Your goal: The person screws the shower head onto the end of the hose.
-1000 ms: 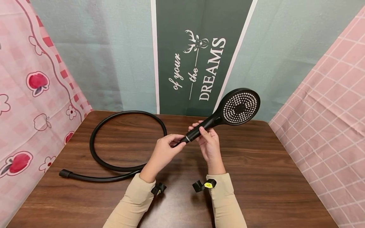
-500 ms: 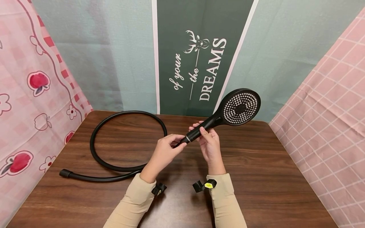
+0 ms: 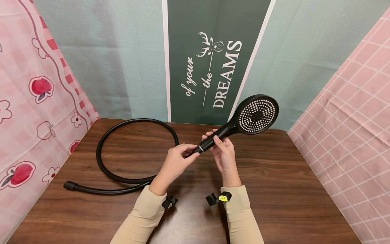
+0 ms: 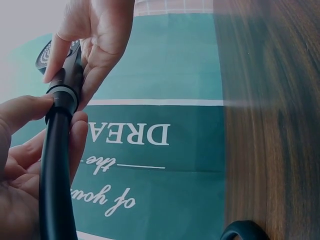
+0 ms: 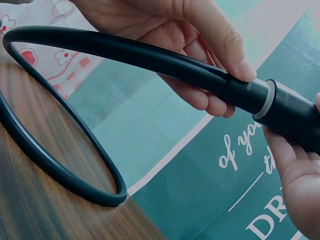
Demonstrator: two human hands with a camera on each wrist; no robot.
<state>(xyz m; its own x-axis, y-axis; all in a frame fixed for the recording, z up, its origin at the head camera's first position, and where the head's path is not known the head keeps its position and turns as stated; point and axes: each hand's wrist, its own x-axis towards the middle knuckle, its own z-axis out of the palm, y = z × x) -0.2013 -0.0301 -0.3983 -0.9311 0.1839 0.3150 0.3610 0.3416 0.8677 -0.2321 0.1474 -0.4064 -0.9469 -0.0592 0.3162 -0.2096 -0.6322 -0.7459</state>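
A black shower head (image 3: 257,114) with a round face of white nozzles points up and right above the table. My right hand (image 3: 224,157) grips its handle (image 3: 210,141), thumb on top. With thumb and fingers my left hand (image 3: 178,159) pinches the end fitting of a black shower hose (image 3: 137,120). That hose fitting (image 5: 245,92) meets the handle's lower end, and a pale ring (image 5: 265,100) shows at the joint. From there the hose loops over the table to a free end (image 3: 70,185) at the left.
A brown wood-grain table (image 3: 274,196) lies below. Teal and dark green cloth (image 3: 198,112) with white lettering hangs behind it. Pink patterned cloths stand at the left (image 3: 45,118) and right (image 3: 350,112).
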